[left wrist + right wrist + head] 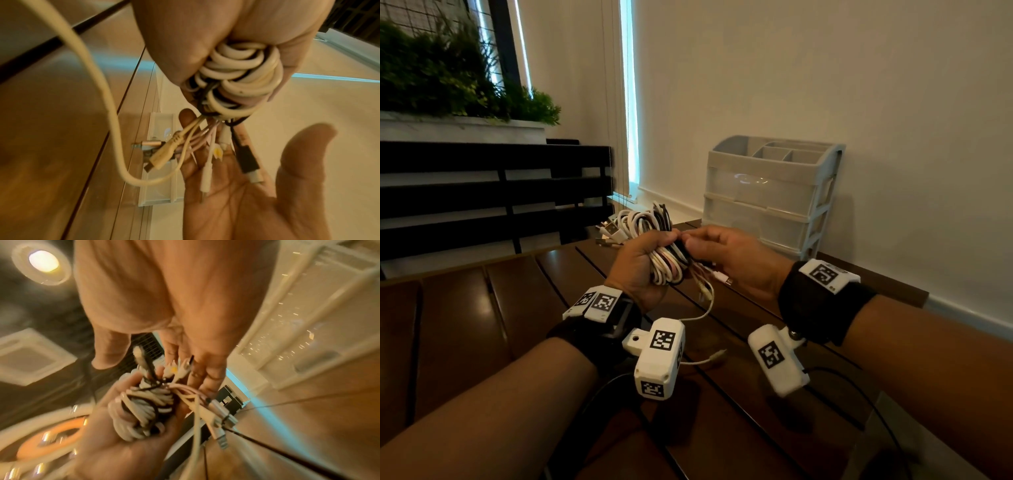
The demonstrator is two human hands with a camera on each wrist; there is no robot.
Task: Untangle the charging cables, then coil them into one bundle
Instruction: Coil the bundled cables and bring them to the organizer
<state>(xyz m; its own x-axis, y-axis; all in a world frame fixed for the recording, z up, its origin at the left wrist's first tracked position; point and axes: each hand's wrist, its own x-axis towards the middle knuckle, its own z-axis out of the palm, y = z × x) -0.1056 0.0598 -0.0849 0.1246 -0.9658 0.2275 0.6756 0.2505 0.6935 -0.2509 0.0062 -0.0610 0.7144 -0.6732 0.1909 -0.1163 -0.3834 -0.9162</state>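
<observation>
- The coiled cable bundle [661, 246] sits in your left hand [642, 270], fingers wrapped tight round the white and black loops, held above the wooden table [482, 308].
- Your right hand [736, 260] lies against the bundle's right side; the left wrist view shows its palm spread under the dangling plugs [205, 152], but whether the fingertips pinch a strand I cannot tell.
- One cream cable tail [705, 308] hangs loose towards the table; it could snag on a wrist camera and pull loops out.
- Loosening your left grip would probably let the coils spring apart.
- Stray plugs may re-tangle if wrapped unevenly.
</observation>
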